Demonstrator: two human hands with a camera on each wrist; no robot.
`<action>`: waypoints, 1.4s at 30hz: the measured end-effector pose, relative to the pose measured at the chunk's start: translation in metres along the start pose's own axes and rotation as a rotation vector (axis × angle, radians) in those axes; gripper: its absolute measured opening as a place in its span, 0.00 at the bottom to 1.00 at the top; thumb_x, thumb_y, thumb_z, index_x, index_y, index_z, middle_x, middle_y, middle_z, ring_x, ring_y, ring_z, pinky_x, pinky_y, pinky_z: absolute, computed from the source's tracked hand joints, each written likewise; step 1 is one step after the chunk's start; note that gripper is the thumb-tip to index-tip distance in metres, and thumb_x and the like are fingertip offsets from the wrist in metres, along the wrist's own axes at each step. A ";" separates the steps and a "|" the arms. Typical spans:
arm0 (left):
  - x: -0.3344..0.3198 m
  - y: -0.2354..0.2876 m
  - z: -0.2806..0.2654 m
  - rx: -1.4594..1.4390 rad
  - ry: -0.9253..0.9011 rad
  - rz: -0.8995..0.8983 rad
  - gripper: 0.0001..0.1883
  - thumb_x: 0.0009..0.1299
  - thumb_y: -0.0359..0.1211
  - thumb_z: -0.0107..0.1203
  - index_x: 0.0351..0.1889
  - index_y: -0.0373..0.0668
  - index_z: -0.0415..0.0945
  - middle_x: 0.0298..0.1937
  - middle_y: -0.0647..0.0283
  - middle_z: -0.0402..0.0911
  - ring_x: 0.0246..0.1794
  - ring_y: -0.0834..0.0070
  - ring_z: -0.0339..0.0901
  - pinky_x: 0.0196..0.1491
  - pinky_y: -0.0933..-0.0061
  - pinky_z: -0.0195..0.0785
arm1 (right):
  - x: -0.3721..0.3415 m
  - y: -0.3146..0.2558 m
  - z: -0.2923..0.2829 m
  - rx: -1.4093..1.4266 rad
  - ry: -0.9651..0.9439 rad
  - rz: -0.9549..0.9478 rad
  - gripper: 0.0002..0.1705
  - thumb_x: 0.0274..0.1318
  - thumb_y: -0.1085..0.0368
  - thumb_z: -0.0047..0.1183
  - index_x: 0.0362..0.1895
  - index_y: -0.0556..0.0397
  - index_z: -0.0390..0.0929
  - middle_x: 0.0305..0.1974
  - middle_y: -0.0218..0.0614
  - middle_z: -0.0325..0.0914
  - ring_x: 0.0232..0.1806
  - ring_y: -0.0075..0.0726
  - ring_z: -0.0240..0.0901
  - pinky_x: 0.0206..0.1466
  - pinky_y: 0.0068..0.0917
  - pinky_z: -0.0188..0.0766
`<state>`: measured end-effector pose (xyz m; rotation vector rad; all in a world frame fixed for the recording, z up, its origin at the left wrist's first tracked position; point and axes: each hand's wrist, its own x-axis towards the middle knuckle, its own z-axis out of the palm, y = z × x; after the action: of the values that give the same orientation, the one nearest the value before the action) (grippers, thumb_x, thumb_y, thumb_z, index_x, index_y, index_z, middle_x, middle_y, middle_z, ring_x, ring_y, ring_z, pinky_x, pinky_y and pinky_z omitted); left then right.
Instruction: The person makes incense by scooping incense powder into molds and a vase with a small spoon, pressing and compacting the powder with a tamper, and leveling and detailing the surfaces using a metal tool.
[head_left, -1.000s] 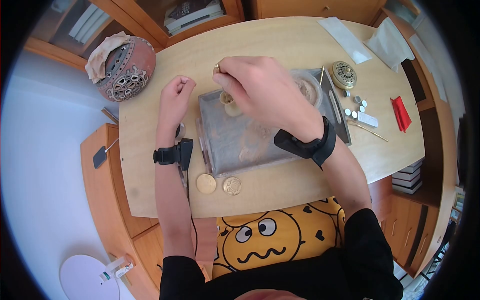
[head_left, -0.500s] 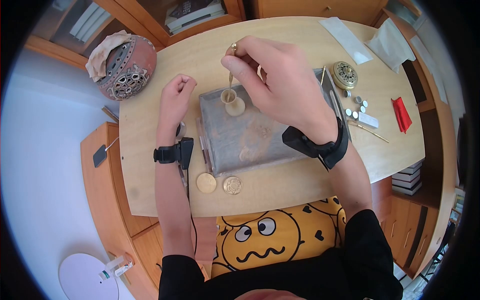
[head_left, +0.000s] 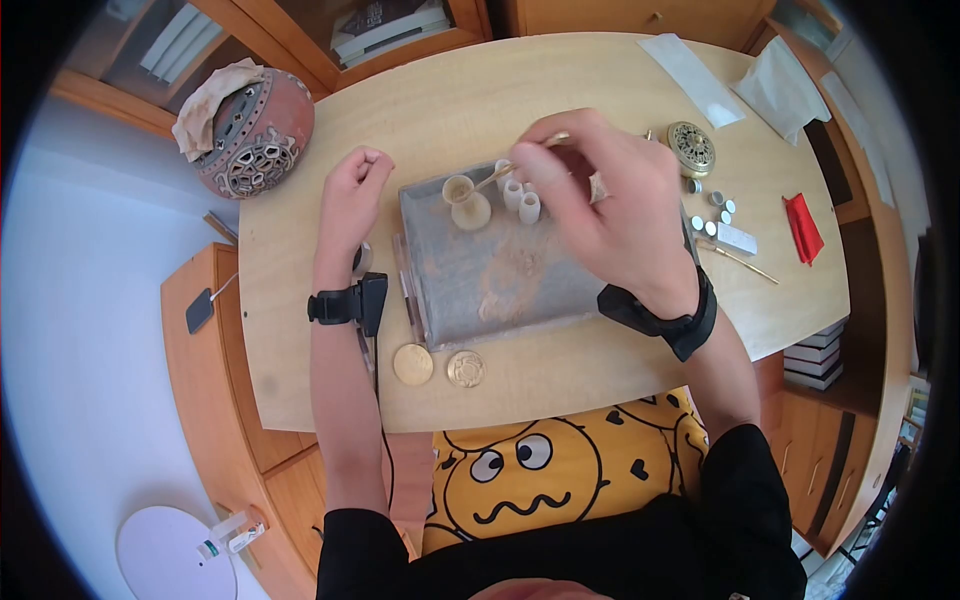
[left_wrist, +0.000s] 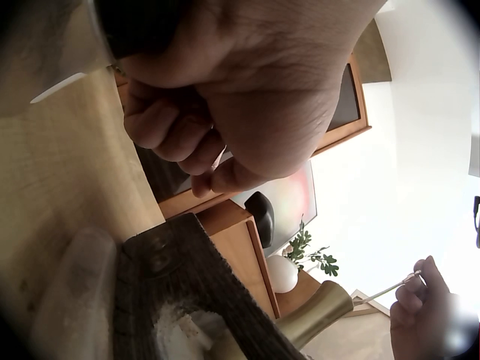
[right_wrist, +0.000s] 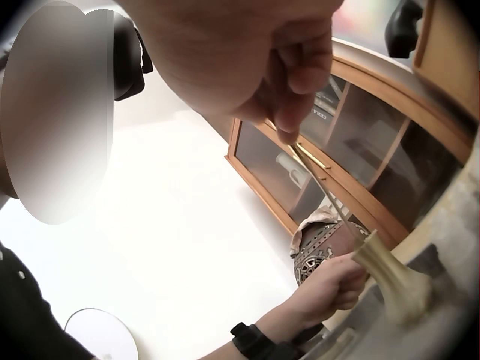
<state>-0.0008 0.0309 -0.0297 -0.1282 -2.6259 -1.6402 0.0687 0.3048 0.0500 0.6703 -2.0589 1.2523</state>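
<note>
- The right hand [head_left: 625,215] has moved to the person's right: half a second ago it was nearer the small vase [head_left: 468,208], and the thin rod [head_left: 495,178] stood almost upright in that vase's mouth; now the rod leans well over.
- The swing uncovers white cylinders [head_left: 514,195] standing just right of the vase.
- For the work in hand, this looks like a change of angle or a lifting-out, with the rod not yet carried clear of the vase.
- The rod's long axis slants: its lower end points down and left, at the vase's mouth; its upper end rises to the right and away from the person. Whether the tip is inside the mouth or only at the rim, I cannot tell.
- The vase stands upright, mouth up, towards the far left corner of the grey tray [head_left: 440,290] on the surface [head_left: 560,390].
- The right hand's fingers pinch the rod's upper part.
- The left hand [head_left: 355,190] stays beside the tray, fingers curled inward, nothing visible in them.
</note>
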 end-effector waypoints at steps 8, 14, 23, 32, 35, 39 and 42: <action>-0.001 0.001 0.001 0.025 0.011 -0.023 0.07 0.73 0.34 0.54 0.35 0.40 0.75 0.26 0.78 0.68 0.26 0.91 0.59 0.30 0.84 0.51 | -0.027 0.008 -0.003 0.103 -0.007 0.139 0.05 0.57 0.69 0.59 0.36 0.56 0.78 0.21 0.36 0.77 0.18 0.34 0.72 0.24 0.25 0.67; 0.000 0.002 0.002 -0.006 0.010 -0.026 0.09 0.73 0.33 0.54 0.33 0.37 0.74 0.24 0.76 0.69 0.24 0.90 0.59 0.28 0.82 0.52 | -0.036 0.010 -0.003 0.113 -0.009 0.131 0.06 0.58 0.70 0.58 0.39 0.57 0.78 0.26 0.38 0.80 0.22 0.34 0.75 0.25 0.25 0.69; -0.001 -0.001 0.000 -0.003 0.012 -0.016 0.08 0.73 0.35 0.53 0.35 0.41 0.75 0.24 0.80 0.66 0.23 0.93 0.56 0.26 0.85 0.47 | -0.043 0.012 -0.002 0.101 0.022 0.128 0.06 0.60 0.70 0.57 0.40 0.58 0.79 0.29 0.38 0.81 0.25 0.33 0.76 0.27 0.24 0.70; 0.000 0.004 0.001 -0.031 0.016 -0.012 0.08 0.73 0.33 0.54 0.34 0.37 0.74 0.24 0.76 0.68 0.25 0.89 0.60 0.28 0.82 0.52 | -0.041 0.010 -0.002 0.075 0.031 0.035 0.05 0.57 0.71 0.58 0.38 0.57 0.79 0.30 0.38 0.80 0.26 0.41 0.76 0.28 0.28 0.70; 0.001 0.001 0.002 -0.017 0.012 -0.002 0.08 0.73 0.33 0.54 0.33 0.37 0.74 0.24 0.76 0.69 0.25 0.89 0.60 0.29 0.83 0.53 | -0.038 0.012 -0.009 0.015 -0.034 0.002 0.04 0.59 0.73 0.55 0.39 0.59 0.78 0.31 0.39 0.82 0.27 0.36 0.78 0.30 0.25 0.72; 0.000 0.002 -0.001 -0.008 0.008 -0.011 0.09 0.73 0.33 0.53 0.34 0.37 0.74 0.24 0.76 0.69 0.25 0.89 0.60 0.29 0.82 0.53 | -0.040 0.009 -0.012 0.063 0.009 0.116 0.05 0.58 0.71 0.57 0.39 0.58 0.78 0.31 0.38 0.82 0.26 0.37 0.77 0.29 0.26 0.72; 0.002 0.002 0.001 0.003 0.018 -0.012 0.09 0.73 0.33 0.54 0.34 0.36 0.75 0.24 0.76 0.69 0.25 0.89 0.60 0.29 0.81 0.53 | -0.036 0.015 -0.031 0.104 0.129 0.182 0.05 0.62 0.70 0.54 0.39 0.59 0.78 0.30 0.36 0.83 0.26 0.28 0.76 0.30 0.23 0.71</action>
<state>-0.0022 0.0331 -0.0278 -0.0973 -2.6211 -1.6329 0.0897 0.3424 0.0254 0.4433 -1.9939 1.4744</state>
